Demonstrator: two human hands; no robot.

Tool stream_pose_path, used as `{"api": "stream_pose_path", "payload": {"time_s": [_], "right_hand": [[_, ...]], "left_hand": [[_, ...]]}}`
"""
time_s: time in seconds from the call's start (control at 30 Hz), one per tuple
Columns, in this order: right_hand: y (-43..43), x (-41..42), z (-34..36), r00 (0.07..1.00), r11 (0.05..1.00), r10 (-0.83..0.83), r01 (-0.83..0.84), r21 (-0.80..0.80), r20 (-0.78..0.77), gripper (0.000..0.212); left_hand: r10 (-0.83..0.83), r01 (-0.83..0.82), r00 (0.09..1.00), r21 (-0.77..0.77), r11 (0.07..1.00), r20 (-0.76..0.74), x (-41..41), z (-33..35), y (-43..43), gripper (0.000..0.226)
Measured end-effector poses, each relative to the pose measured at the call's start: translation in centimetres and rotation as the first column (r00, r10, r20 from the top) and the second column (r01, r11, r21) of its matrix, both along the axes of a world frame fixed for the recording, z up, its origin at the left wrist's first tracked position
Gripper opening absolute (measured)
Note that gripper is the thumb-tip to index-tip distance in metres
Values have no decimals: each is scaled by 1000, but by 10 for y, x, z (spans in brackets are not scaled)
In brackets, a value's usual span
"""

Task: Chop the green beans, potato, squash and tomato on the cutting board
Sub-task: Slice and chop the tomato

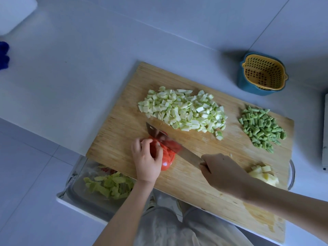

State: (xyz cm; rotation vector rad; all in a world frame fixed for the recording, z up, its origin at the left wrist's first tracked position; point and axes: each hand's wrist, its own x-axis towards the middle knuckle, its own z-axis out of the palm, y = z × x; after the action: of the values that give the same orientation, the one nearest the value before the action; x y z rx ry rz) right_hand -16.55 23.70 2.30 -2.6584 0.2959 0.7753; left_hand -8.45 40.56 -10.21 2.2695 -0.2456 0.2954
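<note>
Slicing tomato (166, 157) on cutting board (113, 137) — left hand (146, 161) curled over it, right hand (221, 172) gripping knife (170, 141); diced squash (184, 110) just beyond blade.

A pale white counter (71, 77) meets a wall (230, 18) of large white tiles (thin grey seams cross it). Left of the counter, the floor (26, 166) is pale tile too, in dim bluish light.
</note>
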Motion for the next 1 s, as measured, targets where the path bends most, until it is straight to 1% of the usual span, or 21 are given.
{"api": "stream_pose_path", "payload": {"time_s": [0.1, 0.2, 0.33, 0.4, 0.47, 0.53, 0.63, 0.7, 0.77, 0.83, 0.93, 1.0], "right_hand": [[9, 19, -11, 1000, 999, 20, -20, -28, 6, 28], [22, 38, -25, 999, 1000, 27, -27, 9, 38, 20], [14, 34, -26, 996, 991, -60, 51, 123, 72, 31], [9, 23, -20, 994, 991, -59, 48, 127, 90, 31], [7, 9, -12, 997, 997, -27, 22, 76, 76, 33], [6, -1, -8, 999, 1000, 10, -10, -9, 30, 33], [17, 7, -12, 999, 997, 35, -34, -73, 5, 23], [34, 30, -21, 999, 999, 36, -35, -22, 13, 18], [47, 61, -28, 999, 997, -6, 2, 79, 39, 20], [50, 84, -27, 997, 988, -51, 41, 148, 65, 22], [39, 80, -24, 997, 986, -48, 37, 160, 65, 30], [29, 61, -21, 999, 992, -33, 29, 122, 28, 30]], "left_hand": [[12, -11, 1000, -6, 1000, 18, 1, 1, 0, 21], [1, -1, 999, -6, 1000, 35, 1, 3, 0, 20], [-7, 8, 999, -11, 1000, 32, 1, 5, 0, 21], [-6, 6, 999, -6, 1000, 34, 1, 6, 0, 21], [-7, 7, 999, -8, 1000, 49, 2, 6, 0, 20], [-12, 13, 998, -6, 1000, 64, 1, 4, 0, 20], [-2, 2, 997, -2, 1000, 73, 1, 3, 1, 19], [8, -7, 998, -8, 1000, 68, 1, 2, 2, 17], [4, -4, 999, -13, 1000, 49, 1, 3, 2, 16], [-3, 3, 999, -3, 1000, 34, 2, 3, 2, 18], [-3, 3, 1000, -4, 1000, 30, 2, 1, 2, 19], [2, -2, 1000, -11, 1000, 20, 2, 1, 1, 18]]}}
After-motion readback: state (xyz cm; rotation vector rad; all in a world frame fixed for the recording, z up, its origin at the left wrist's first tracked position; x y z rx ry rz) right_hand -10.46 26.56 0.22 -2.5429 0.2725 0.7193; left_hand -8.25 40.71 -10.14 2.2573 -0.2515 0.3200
